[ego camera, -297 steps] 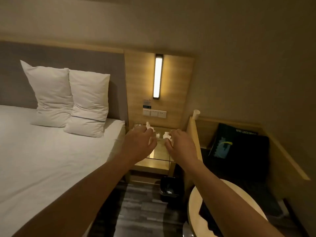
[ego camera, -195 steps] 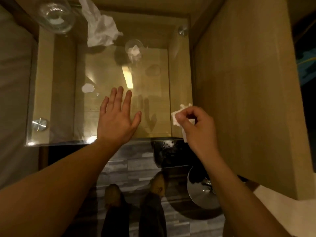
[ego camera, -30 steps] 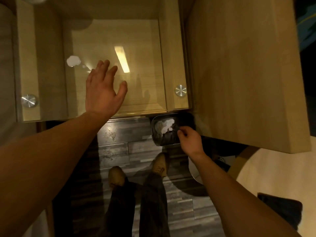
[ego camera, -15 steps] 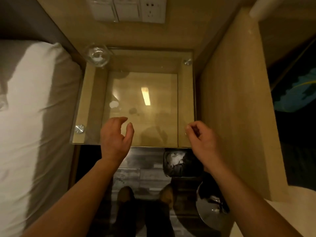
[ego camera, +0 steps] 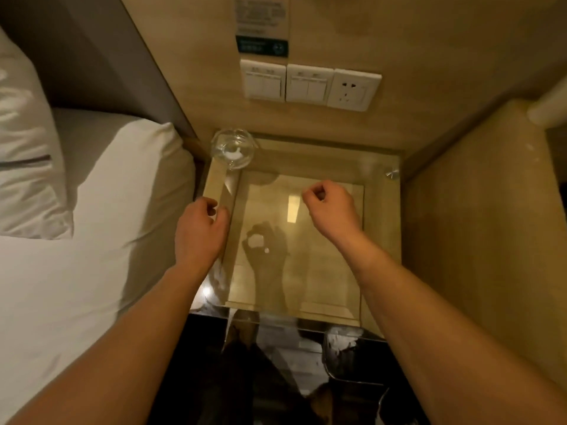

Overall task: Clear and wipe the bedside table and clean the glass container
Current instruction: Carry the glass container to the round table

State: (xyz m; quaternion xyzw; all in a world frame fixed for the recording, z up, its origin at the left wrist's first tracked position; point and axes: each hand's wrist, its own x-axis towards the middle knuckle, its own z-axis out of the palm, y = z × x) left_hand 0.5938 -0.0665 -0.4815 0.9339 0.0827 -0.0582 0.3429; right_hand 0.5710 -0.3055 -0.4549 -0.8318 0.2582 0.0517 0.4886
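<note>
The bedside table [ego camera: 381, 240] has a glass top over a wooden frame. A round glass container [ego camera: 233, 148] with a bit of white inside stands on its back left corner. A small white scrap [ego camera: 256, 240] lies on the glass left of centre. My left hand [ego camera: 199, 231] hovers over the table's left edge, fingers loosely curled and holding nothing. My right hand [ego camera: 331, 210] hangs above the middle of the glass. Its fingers are curled into a loose fist, and nothing shows in it.
A bed [ego camera: 92, 256] with a white pillow [ego camera: 24, 148] runs along the left of the table. A wooden partition [ego camera: 475, 240] walls in the right side. Switches and a socket [ego camera: 308, 84] sit on the back panel. A dark bin [ego camera: 346, 351] with crumpled tissue stands on the floor below.
Crumpled tissues have gone from the glass top into the bin. Both hands have since moved forward over the table, the right from the bin up to the middle.
</note>
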